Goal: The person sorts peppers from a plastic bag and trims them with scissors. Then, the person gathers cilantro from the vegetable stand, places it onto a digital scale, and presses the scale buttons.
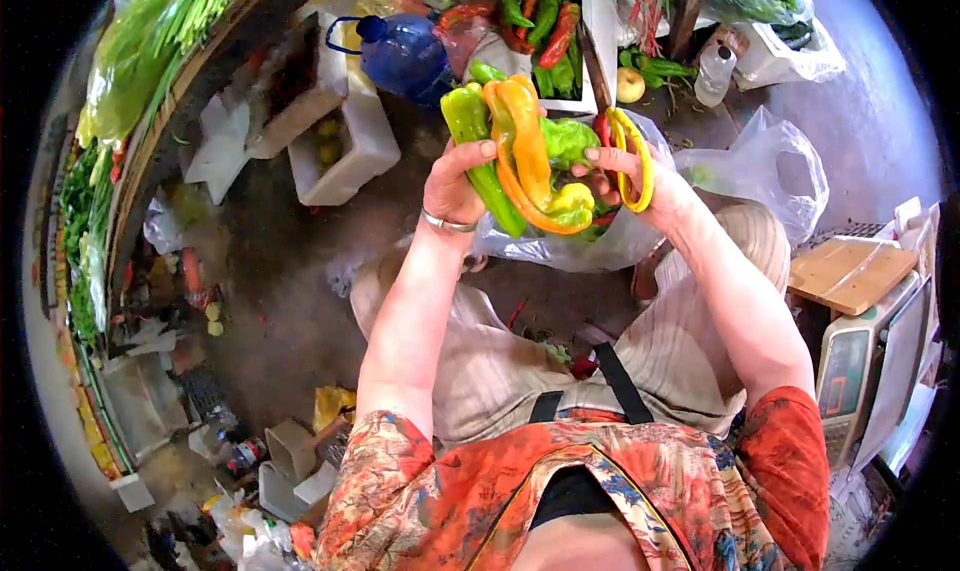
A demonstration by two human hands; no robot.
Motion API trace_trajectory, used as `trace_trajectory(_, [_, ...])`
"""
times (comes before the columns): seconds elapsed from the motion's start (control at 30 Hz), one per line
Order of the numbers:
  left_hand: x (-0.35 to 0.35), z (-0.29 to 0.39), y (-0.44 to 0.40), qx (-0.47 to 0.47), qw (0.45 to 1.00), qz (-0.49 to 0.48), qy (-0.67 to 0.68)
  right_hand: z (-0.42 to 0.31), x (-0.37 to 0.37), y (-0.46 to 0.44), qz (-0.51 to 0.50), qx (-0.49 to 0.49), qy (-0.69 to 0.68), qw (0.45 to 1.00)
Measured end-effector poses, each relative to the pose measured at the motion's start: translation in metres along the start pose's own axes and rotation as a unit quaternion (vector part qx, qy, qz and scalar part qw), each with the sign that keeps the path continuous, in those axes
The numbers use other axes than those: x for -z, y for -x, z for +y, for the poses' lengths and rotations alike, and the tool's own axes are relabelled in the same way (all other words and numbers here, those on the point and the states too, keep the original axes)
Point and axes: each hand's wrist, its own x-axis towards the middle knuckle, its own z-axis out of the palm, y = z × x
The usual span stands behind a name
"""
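Between my two hands is a bunch of long peppers, with a yellow-orange pepper [530, 146] on top. A light green pepper [468, 116] lies along its left side, and a crumpled green pepper [570, 141] shows to its right. My left hand [459, 183], with a silver bangle on the wrist, is closed on the bunch's left side. My right hand [645, 183] grips the right side, its thumb towards the green pepper. A thin yellow ring [646, 171] is round or against the right fingers; I cannot tell which. Under the peppers hangs a clear plastic bag [570, 256].
Beyond the hands stands a white box [590, 96] of red and green peppers. A blue jug [400, 56] is left of it, near a white foam box [355, 156]. Another plastic bag [765, 166] lies to the right, above a scale [848, 371] with a wooden board [852, 271].
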Motion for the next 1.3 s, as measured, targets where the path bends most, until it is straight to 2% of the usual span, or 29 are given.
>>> trace_trajectory(0.07, [-0.002,0.001,-0.002,0.027,0.999,0.025,-0.03,-0.006,-0.005,0.002,0.046,0.002,-0.004,0.999])
trace_trajectory(0.2, [0.012,0.0,-0.005,0.047,0.996,0.035,-0.062,-0.01,-0.003,0.002,0.038,0.031,0.033,0.998])
trace_trajectory(0.27, [0.009,0.001,-0.004,-0.002,0.995,0.084,-0.049,-0.014,-0.01,0.006,0.037,0.033,0.028,0.998])
trace_trajectory(0.37, [0.019,0.01,-0.003,-0.043,0.993,0.093,-0.052,-0.012,-0.005,0.005,0.022,0.04,0.034,0.998])
trace_trajectory(0.5, [0.015,0.017,-0.008,-0.093,0.994,0.049,-0.02,-0.012,-0.001,0.005,0.02,0.058,0.02,0.998])
trace_trajectory(0.83, [0.016,-0.001,-0.003,-0.021,0.998,0.057,0.035,-0.008,0.002,-0.001,0.048,0.098,0.019,0.994])
trace_trajectory(1.3, [0.012,-0.006,-0.005,-0.026,0.991,0.126,0.032,-0.009,0.003,-0.002,0.005,0.153,0.016,0.988])
